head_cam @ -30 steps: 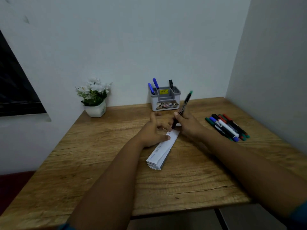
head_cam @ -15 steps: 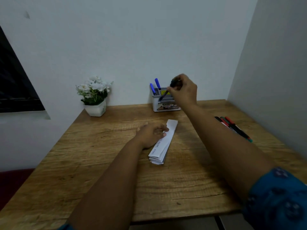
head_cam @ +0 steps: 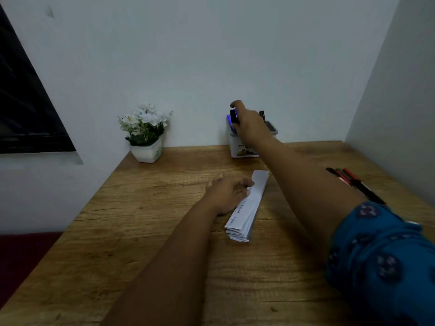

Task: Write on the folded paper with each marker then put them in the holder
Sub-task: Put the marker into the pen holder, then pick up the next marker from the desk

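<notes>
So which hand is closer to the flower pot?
Left. The left hand rests on the folded paper, in front and to the right of the flower pot; the right hand is farther right, at the marker holder.

Single head cam, wide-angle; looks fwd and down across desk [head_cam: 146, 243] toward, prob., a room corner.

the right hand [head_cam: 250, 124] covers most of the holder [head_cam: 237, 147]; its grip on the black marker [head_cam: 233, 116] is blurred. the forearm hides part of the loose markers [head_cam: 353, 182].
</notes>
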